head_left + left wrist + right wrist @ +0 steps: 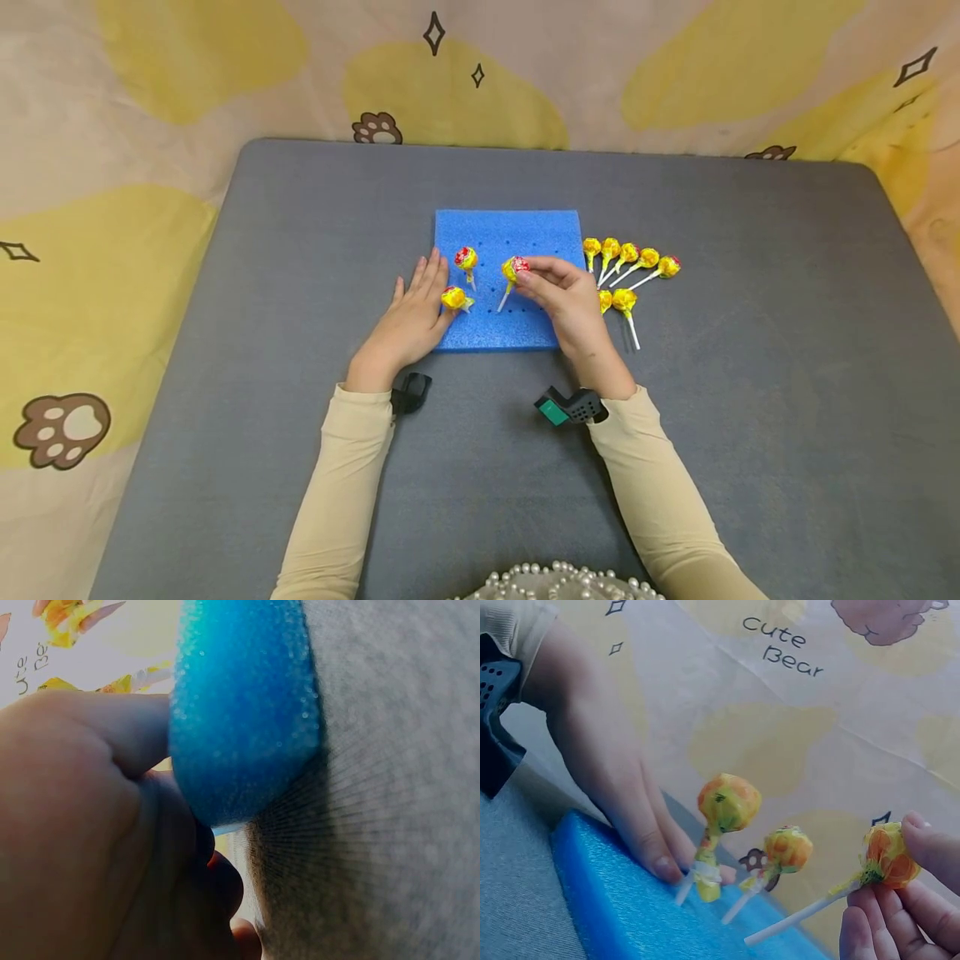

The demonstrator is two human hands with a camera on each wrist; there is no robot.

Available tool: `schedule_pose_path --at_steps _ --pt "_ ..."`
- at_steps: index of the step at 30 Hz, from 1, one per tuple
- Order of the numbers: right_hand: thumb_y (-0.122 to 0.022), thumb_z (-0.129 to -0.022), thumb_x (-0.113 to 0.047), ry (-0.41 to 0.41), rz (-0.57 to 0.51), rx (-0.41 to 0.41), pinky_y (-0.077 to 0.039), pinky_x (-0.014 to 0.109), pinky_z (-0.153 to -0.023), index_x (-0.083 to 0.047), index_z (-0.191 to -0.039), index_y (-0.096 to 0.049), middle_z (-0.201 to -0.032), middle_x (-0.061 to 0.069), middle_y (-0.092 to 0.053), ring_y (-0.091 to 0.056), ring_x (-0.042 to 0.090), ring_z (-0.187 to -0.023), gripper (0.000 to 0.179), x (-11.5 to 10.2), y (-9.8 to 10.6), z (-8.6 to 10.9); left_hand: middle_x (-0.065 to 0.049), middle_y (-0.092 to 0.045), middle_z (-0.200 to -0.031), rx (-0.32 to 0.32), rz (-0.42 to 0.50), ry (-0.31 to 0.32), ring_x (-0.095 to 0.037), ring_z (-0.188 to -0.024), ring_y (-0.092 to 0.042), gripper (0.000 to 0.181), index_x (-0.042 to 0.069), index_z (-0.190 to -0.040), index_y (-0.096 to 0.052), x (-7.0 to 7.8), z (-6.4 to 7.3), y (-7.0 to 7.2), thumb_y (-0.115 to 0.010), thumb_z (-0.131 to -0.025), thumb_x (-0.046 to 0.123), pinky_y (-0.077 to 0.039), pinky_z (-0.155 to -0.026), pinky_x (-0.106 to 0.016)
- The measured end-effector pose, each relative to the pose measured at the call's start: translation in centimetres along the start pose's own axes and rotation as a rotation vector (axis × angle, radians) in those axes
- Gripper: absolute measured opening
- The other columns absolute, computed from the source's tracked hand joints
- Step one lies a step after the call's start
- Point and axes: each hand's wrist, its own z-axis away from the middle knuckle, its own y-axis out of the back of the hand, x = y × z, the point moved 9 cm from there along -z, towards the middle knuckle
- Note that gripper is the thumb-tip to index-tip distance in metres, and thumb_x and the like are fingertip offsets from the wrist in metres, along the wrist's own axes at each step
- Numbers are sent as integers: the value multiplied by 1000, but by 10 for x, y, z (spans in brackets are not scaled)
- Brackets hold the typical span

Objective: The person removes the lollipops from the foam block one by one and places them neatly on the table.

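A lollipop (513, 268) in a yellow and red wrapper is pinched by its head in my right hand (576, 310). Its white stick slants down over a blue foam block (510, 333) dotted with small holes; in the right wrist view the stick tip (759, 940) appears above the foam. My left hand (408, 325) rests against the block's left side with its fingers extended. Close to those fingers, two lollipops stand in the foam, one farther back (466, 259) and one nearer (453, 298).
Right of the block, several lollipops (628, 253) lie fanned out on the grey table (750, 375). Nearer lies another lollipop (624, 302), beside one partly hidden by the right hand. A patterned cloth (487, 92) hangs behind the table.
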Motion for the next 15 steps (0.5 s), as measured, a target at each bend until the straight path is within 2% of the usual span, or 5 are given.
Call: schedule_pose_path --at_steps 6,15 --pt "-55 -88 12 -1 -14 17 -54 29 -75 -11 -87 -71 -85 3 -69 -65 14 -77 27 -8 15 4 -3 13 -156 2 5 3 -20 -143 11 71 8 -151 2 0 0 0 -42 -100 31 5 -113 -48" --pt "-56 -90 8 26 -35 88 -54 26 -74 -9 -86 -71 -85 3 -69 -66 15 -75 23 -29 57 14 -4 13 -156 2 3 -1 -21 -143 11 70 7 -151 2 1 1 0 -41 -100 30 5 -113 -48"
